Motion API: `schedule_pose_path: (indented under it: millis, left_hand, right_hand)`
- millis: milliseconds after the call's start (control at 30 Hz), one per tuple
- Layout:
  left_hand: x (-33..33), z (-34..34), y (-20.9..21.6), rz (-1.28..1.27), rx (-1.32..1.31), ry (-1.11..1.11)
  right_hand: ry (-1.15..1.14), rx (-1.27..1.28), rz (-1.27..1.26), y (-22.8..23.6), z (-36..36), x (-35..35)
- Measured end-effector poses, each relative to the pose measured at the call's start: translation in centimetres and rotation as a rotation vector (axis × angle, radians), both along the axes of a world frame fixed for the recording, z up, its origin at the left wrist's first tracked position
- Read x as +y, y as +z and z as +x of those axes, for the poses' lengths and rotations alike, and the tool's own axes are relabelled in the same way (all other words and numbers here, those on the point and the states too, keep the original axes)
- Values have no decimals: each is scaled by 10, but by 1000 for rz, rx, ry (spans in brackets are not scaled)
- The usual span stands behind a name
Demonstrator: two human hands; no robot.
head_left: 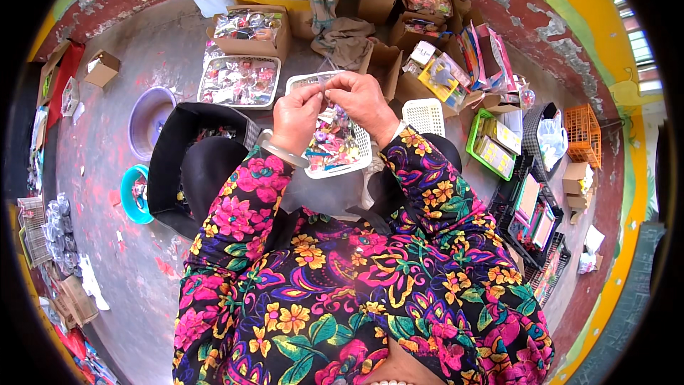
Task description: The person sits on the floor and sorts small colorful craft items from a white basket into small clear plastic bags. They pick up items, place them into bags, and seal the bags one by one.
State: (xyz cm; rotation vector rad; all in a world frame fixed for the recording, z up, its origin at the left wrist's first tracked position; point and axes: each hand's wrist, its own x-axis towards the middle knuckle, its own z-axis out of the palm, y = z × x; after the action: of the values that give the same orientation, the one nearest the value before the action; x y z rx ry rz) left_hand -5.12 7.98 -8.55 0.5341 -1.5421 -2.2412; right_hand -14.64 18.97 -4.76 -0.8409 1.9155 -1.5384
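My left hand (pixel 296 121) and my right hand (pixel 365 105) meet fingertip to fingertip, each closed in a pinch. Between them is something small and thin; a see-through edge shows above the fingers, but its kind is too small to tell. Below the hands a white plastic basket (pixel 350 167) holds a pile of small colourful pieces (pixel 329 147), partly hidden by my hands. A pale bangle (pixel 285 155) circles my left wrist.
Left of my knee stands a black bin (pixel 165 164), near a purple basin (pixel 152 125) and a teal basin (pixel 135 196). Ahead are a tray of bagged items (pixel 239 82) and cardboard boxes (pixel 253 43). At right sit a green basket (pixel 491 146) and black crates (pixel 531 207).
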Motion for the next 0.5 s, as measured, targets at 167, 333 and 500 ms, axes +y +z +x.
schedule_pose_path:
  millis: [167,333,500]
  left_hand:
    - [-4,3,16,57,-118,-153]
    - [-10,2,15,137,-118,-247]
    - [-5,1,15,135,-100,-275]
  right_hand:
    - [80,85,-55,-10,-9,2]
    - [149,356,73,1,-10,6]
    - [114,512,167,10,-8,7]
